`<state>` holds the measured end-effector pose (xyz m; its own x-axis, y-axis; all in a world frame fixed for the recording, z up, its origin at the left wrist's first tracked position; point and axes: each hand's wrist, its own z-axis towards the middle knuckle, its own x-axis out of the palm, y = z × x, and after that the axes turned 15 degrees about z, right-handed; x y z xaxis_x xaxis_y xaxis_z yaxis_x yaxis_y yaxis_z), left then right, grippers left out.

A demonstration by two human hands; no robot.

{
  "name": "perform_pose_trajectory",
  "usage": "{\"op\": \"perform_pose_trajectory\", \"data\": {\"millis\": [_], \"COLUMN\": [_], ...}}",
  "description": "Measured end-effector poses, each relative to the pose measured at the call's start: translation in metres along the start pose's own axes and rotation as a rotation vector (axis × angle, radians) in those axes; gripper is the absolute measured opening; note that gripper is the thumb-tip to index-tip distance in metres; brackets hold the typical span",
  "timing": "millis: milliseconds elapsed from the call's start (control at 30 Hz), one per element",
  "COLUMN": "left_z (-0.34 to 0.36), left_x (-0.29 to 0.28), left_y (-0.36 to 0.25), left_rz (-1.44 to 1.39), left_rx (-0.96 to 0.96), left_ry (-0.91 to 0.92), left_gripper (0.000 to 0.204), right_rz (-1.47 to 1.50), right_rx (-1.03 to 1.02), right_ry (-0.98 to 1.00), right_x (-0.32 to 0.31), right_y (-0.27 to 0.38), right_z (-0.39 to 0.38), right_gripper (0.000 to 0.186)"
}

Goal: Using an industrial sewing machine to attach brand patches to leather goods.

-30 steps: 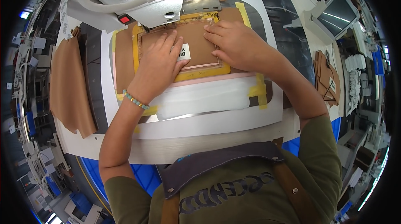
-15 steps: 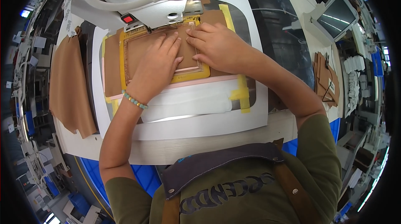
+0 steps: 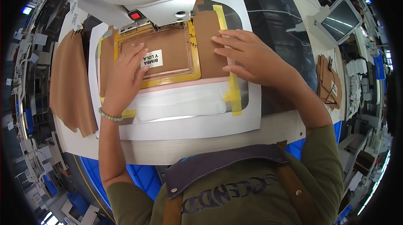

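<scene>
Under the head of a large grey sewing machine (image 3: 184,5) lies a brown panel, leather-like, (image 3: 174,42) held inside a yellow-bordered clear frame (image 3: 195,63). A small white printed label (image 3: 156,58) rests on the panel inside the frame. My left hand (image 3: 125,76) lies over the frame's left part, fingers stretched out, its fingertips beside the label and partly covering it. My right hand (image 3: 256,55) is spread to the right of the frame, fingertips at the brown panel's right edge and the yellow tape (image 3: 221,21). Neither hand grips anything.
A white sheet (image 3: 189,130) lies under the work. Brown pieces (image 3: 71,86) hang at the left; cut brown pieces (image 3: 327,82) are stacked at the right. A small screen (image 3: 339,16) stands at the back right, beside a dark glossy surface (image 3: 279,36).
My hands have moved apart, the left one leftward and the right one rightward off the frame. The white label now shows. The frame and sheet have shifted left beneath the machine head.
</scene>
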<state>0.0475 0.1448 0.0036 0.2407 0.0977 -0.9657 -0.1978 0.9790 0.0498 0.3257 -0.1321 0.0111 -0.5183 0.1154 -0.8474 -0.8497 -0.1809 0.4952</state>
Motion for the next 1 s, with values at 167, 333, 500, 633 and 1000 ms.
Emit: {"op": "perform_pose_trajectory", "data": {"millis": [167, 333, 500, 633, 1000], "left_z": [-0.032, -0.048, -0.055, -0.061, -0.073], "left_x": [-0.018, -0.019, -0.011, 0.003, 0.026], "left_y": [0.038, 0.063, 0.064, 0.069, 0.085], "left_rz": [-0.039, -0.032, 0.084, 0.11, 0.039], "left_rx": [-0.245, -0.32, -0.33, -0.311, -0.342], "left_ry": [0.048, 0.048, 0.074, 0.095, 0.072], "left_gripper": [0.039, 0.04, 0.044, 0.048, 0.052], "right_rz": [0.005, 0.083, 0.027, 0.046, -0.041], "right_rx": [0.12, 0.18, 0.226, 0.213, 0.085], "right_ry": [-0.038, -0.257, -0.347, -0.382, 0.028], "right_x": [-0.006, 0.003, 0.009, 0.006, 0.014], "right_y": [-0.01, -0.027, -0.029, -0.031, 0.016], "right_z": [-0.033, -0.042, -0.043, -0.043, 0.017], "right_gripper": [0.04, 0.026, 0.023, 0.022, 0.046]}}
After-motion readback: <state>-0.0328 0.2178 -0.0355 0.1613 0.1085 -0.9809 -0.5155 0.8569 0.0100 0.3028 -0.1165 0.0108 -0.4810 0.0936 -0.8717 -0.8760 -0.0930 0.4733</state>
